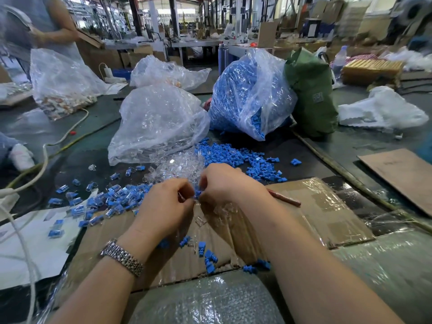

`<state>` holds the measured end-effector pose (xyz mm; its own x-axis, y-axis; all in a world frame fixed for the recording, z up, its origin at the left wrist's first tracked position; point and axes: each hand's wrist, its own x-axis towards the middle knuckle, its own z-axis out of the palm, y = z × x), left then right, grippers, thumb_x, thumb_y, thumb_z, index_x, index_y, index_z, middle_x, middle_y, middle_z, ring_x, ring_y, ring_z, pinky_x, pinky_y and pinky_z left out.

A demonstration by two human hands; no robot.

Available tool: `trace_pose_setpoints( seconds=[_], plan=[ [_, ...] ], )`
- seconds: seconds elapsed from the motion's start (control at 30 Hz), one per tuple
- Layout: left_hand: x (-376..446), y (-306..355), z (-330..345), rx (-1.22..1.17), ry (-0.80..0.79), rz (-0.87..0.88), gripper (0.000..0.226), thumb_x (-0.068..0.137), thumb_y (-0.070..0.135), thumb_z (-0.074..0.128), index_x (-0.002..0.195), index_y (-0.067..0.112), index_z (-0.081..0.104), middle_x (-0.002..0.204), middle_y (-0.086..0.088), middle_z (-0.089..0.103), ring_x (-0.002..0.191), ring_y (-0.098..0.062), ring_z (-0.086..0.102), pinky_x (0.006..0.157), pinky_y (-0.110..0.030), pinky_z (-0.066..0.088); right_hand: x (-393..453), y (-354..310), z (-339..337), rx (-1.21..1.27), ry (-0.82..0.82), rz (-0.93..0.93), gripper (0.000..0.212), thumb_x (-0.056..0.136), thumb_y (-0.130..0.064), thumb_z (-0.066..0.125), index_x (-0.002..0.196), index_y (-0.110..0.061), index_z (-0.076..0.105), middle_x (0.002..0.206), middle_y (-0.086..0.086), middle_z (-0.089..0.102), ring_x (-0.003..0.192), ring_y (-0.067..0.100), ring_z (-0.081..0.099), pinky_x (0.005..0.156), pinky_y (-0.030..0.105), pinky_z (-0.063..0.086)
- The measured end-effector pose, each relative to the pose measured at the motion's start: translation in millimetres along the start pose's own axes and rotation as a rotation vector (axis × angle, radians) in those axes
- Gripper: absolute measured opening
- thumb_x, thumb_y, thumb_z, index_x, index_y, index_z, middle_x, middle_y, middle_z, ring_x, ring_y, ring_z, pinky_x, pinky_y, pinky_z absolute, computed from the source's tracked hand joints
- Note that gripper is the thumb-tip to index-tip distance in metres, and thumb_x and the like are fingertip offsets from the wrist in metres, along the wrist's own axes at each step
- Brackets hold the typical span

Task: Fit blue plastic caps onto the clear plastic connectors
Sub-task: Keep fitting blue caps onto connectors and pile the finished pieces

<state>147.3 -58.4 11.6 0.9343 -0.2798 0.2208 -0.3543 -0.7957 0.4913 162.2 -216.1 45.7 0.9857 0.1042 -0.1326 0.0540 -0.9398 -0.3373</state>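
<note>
Both forearms reach over the cardboard sheet [304, 206], and the left hand [163, 206] and right hand [224, 183] meet, fingers pinched on a blue cap [197, 193] and a barely visible clear connector. Pressing them together seems next. Loose caps [245, 160], clear connectors [177, 169] and finished pieces [112, 202] crowd the counter [350, 146] just beyond.
</note>
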Motion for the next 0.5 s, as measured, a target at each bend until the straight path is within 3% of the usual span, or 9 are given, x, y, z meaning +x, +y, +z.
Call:
trace_pose_setpoints(
  seconds=[0.07,0.13,0.27,0.4,0.5],
  plan=[
    [-0.3,-1.3,-3.0,-0.047,-0.021,-0.021,0.015,0.087,0.019,0.077,0.084,0.03,0.068,0.078,0.015,0.065,0.072,0.003,0.059,0.059,-0.01,0.037,-1.9,5.5,2.0,-0.007,0.027,-0.025,0.006,0.09,-0.026,0.069,0.094,-0.022,0.069,0.103,-0.001,0.067,0.11,0.025,0.057,0.1,0.046,0.035],
    [-1.1,-1.7,-5.9,-0.12,-0.042,-0.035,0.017,0.085,0.017,0.08,0.082,0.03,0.069,0.076,0.015,0.067,0.068,0.006,0.061,0.057,-0.007,0.041,-5.6,11.0,1.6,0.007,0.047,-0.046,0.009,0.091,-0.03,0.071,0.086,-0.028,0.064,0.093,-0.006,0.063,0.103,0.022,0.055,0.099,0.046,0.033],
    [-2.8,-2.2,-13.0,-0.29,-0.088,-0.09,0.016,0.085,0.011,0.079,0.084,0.025,0.071,0.073,0.011,0.072,0.067,0.006,0.065,0.061,-0.006,0.047,-8.6,22.2,-0.9,0.009,0.055,-0.104,0.003,0.093,-0.035,0.069,0.092,-0.035,0.066,0.084,-0.014,0.057,0.093,0.017,0.049,0.09,0.044,0.029],
    [-2.9,-4.4,-22.3,-0.464,-0.132,-0.18,0.016,0.086,0.008,0.077,0.098,0.018,0.071,0.086,-0.001,0.076,0.073,-0.01,0.072,0.066,-0.019,0.057,-10.6,23.7,-3.2,0.006,0.042,-0.113,0.012,0.097,-0.034,0.066,0.107,-0.032,0.071,0.081,-0.015,0.054,0.093,0.017,0.047,0.088,0.041,0.024],
    [-2.5,-4.8,-25.7,-0.55,-0.105,-0.21,0.026,0.085,0.007,0.078,0.107,0.02,0.072,0.094,-0.002,0.076,0.077,-0.009,0.073,0.064,-0.013,0.054,-14.4,27.1,-8.9,0.003,0.021,-0.109,0.016,0.097,-0.029,0.065,0.111,-0.034,0.072,0.078,-0.018,0.052,0.095,0.017,0.05,0.093,0.043,0.031]
  ],
)
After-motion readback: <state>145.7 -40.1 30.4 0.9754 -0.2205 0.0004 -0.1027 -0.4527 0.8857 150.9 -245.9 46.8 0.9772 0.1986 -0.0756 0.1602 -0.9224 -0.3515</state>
